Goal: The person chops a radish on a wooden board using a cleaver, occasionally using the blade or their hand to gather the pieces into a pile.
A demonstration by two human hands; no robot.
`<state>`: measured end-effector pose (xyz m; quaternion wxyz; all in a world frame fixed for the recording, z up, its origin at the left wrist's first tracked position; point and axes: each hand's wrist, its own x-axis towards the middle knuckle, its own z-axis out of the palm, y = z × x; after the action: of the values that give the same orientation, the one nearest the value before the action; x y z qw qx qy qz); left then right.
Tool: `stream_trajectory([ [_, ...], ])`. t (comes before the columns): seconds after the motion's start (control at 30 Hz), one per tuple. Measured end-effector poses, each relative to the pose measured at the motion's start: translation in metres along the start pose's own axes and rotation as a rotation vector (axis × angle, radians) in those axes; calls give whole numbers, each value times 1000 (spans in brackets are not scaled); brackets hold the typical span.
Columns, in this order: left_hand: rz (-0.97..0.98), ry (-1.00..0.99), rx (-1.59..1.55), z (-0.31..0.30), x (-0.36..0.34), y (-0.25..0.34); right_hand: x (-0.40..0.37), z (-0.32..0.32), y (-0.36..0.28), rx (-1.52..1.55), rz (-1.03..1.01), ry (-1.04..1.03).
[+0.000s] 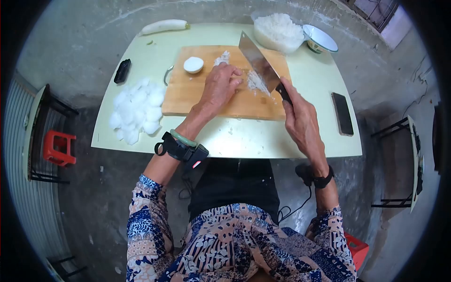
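My right hand [301, 115] grips the dark handle of a cleaver [259, 61], its broad blade tilted above the right side of the wooden cutting board [188, 96]. My left hand [221, 84] is low over the middle of the board, fingers bent and slightly apart, pointing right. White radish shreds [221, 58] show just past its knuckles; whether the fingers touch them is hidden. A second small heap of shreds [256, 82] lies between my left hand and the blade. A cut white radish piece [193, 65] rests at the board's upper left.
Radish slices [136, 110] are piled left of the board. Behind stand a whole white radish [164, 27], a container heaped with shreds [279, 30] and an enamel bowl [322, 40]. A phone [342, 114] lies right, a black object [122, 71] left. A curved metal piece [167, 75] touches the board's edge.
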<state>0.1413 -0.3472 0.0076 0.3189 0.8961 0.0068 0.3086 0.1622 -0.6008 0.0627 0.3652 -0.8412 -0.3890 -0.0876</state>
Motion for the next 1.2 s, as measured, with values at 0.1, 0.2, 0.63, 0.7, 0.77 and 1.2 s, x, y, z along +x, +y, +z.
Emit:
stream_trajectory([
  [0.1,70,-56,40,2,-4,5,1,-3,1,-84,61,-89],
  [0.2,59,-40,78,3,-6,9,10,-3,24,-72,-117,67],
  [0.63,87,-147,68,36,13,2,-10,-6,22,-128,-124,-33],
  [0.7,155,-170,-59,30,2,5,-22,-16,17,-151,-57,18],
  [0.77,160,-118,-69,22,-11,10,-35,-20,10,-211,-30,12],
  [1.2,-24,29,-67,3,-30,10,-14,1,-13,-133,-40,4],
])
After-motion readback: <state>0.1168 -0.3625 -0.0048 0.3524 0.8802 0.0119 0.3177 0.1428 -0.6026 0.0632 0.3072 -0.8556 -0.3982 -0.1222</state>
